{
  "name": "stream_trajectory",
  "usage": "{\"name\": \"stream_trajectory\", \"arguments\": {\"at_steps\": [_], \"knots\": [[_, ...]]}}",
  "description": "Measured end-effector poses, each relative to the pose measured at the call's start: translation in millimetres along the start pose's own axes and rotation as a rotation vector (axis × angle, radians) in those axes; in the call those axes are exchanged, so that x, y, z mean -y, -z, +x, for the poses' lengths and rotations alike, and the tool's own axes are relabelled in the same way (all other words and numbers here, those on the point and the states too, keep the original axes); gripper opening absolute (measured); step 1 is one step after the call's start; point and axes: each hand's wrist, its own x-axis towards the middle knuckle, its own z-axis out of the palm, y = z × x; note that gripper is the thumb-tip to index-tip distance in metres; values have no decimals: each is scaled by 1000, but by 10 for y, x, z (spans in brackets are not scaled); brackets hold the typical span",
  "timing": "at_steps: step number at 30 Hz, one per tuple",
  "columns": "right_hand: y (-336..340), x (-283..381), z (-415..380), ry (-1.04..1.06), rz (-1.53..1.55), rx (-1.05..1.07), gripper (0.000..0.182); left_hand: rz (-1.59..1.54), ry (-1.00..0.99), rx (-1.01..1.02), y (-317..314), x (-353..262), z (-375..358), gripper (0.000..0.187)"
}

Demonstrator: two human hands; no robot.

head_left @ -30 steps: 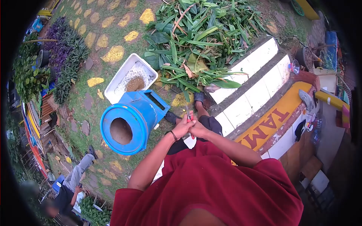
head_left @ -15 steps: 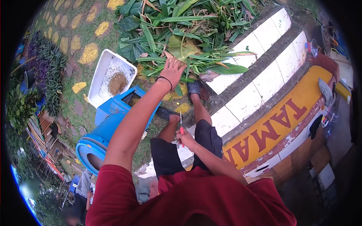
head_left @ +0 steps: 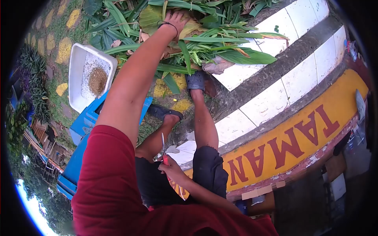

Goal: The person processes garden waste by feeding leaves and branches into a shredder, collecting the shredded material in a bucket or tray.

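On the leaf pile [head_left: 235, 57] rests the left hand [head_left: 176, 23], its grip unclear; the right hand [head_left: 172, 170] clasps a red-handled tool [head_left: 165, 160].

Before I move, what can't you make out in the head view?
All in the head view:
Left hand: its back hides the palm, so its grip on the leaves is unclear.
Leaves: the far side of the pile is cut off by the top edge.
Tool: the right hand hides part of its handle.
Blue bin: left arm and sleeve hide much of it.
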Motion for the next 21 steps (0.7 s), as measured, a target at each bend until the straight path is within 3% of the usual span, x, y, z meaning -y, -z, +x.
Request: {"name": "stream_trajectory", "arguments": {"at_steps": [5, 7, 8, 10, 15, 17, 18, 21], "knots": [[-60, -32, 46, -17, 23, -21, 29, 77, 77, 62, -234, -112, -167, 106], [-58, -38, 94, 7, -15, -16, 29, -113, 91, -99, -391, -142, -171, 75], [-48, -1, 118, 26, 0, -20, 28, -112, 98, -117, -301, -79, -161, 75], [-54, -38, 91, -7, -16, -45, 28, -310, 39, -153, -283, -19, -386, 51], [-88, -144, 178, 14, -62, -9, 32, -543, 144, -64, 661, 471, -971, 44], [-75, -57, 110, 32, -108, -60, 31, -815, 255, -198, 922, 757, -1130, 45], [-63, 9, 86, 54, -128, -68, 30, -939, 297, -134, 1121, 946, -1212, 50], [56, 104, 9, 92, -112, -116, 32, -1183, 310, -261, 1695, 1303, -1742, 44]]}}
